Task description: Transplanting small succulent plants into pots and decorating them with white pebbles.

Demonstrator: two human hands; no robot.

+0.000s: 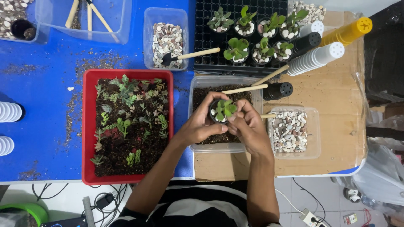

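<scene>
left hand (198,125) grasping small black pot (219,112) | right hand (248,126) grasping pot's other side | over soil tub (198,90)

Bright, even overhead light, soft short shadows, sharp focus throughout, slight wide-angle bending at the edges.

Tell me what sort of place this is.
Likely a home potting bench for succulents: a red tray of cuttings in soil, tubs of pebbles, and a black tray of finished pots.
</scene>
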